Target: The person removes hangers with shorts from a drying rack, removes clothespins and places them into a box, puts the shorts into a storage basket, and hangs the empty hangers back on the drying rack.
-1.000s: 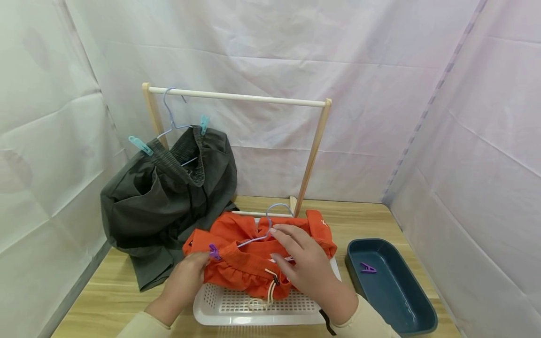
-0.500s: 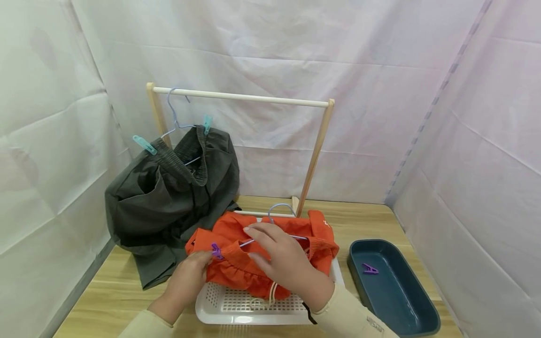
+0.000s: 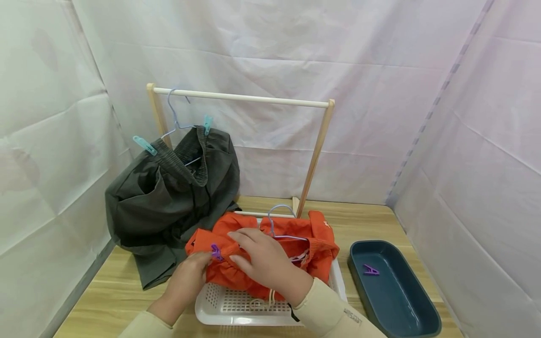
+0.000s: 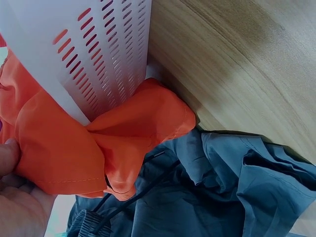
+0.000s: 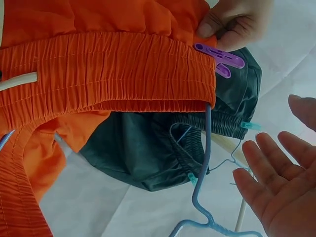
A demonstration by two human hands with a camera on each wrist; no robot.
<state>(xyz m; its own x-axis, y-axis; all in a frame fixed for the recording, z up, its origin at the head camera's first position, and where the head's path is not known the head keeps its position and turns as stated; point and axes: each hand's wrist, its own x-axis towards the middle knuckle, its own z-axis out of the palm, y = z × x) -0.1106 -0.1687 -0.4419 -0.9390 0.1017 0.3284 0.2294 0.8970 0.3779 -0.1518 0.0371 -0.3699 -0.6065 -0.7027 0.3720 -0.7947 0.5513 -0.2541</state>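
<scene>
Orange pants (image 3: 226, 278) with a gathered waistband and pale drawstring lie over a white perforated basket (image 3: 243, 321). A blue wire hanger (image 5: 207, 143) runs into the waistband, its hook standing up at the back. A purple clothespin (image 3: 217, 252) is clipped on the waistband's left end. Right beside that clothespin my left hand (image 3: 186, 276) pinches the orange fabric between thumb and fingers. My right hand (image 3: 264, 259) hovers over the waistband with spread fingers, holding nothing. In the right wrist view its fingertips are apart from the clothespin and the hanger.
Dark grey pants (image 3: 165, 206) hang at left from a wooden rack (image 3: 253, 97) on another blue hanger, held by teal clothespins (image 3: 144, 144). A dark blue tray (image 3: 393, 300) at right holds one purple clothespin (image 3: 371, 270). White cloth walls surround the table.
My right hand has moved left across the orange waistband, from the hanger's middle toward the purple clothespin. My left hand keeps its grip at the left end.
</scene>
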